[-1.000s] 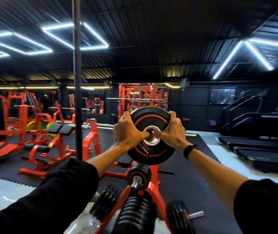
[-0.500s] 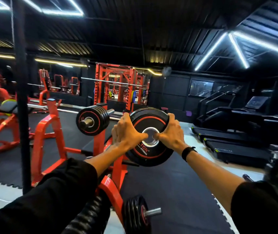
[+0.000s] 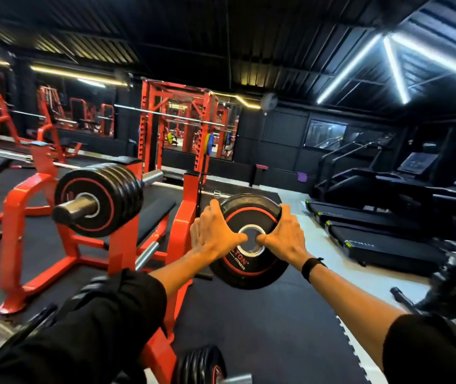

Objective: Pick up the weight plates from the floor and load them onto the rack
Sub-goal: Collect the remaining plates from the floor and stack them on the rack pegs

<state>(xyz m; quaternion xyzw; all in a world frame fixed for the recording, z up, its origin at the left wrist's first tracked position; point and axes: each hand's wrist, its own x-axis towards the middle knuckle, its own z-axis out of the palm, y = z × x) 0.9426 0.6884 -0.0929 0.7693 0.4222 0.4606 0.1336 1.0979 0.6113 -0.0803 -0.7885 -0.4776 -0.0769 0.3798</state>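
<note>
Left hand (image 3: 215, 234) and right hand (image 3: 283, 236) each held a curled grip on the weight plate (image 3: 249, 261). A loaded barbell (image 3: 96, 200) sat on the red rack (image 3: 121, 245) to the left. Treadmills (image 3: 387, 239) stood at right.

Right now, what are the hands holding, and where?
A weight plate, off the floor: left hand and right hand grip opposite sides of its rim, thumbs at the centre hole.

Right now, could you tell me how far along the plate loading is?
Done: stacked black plates already sit on a peg of the red rack at the bottom edge. In hand: the left hand and right hand grip one black-and-red plate, held upright in the air, on no peg yet. Left: sliding this plate onto the rack; any plates remaining on the floor are out of view.
</note>
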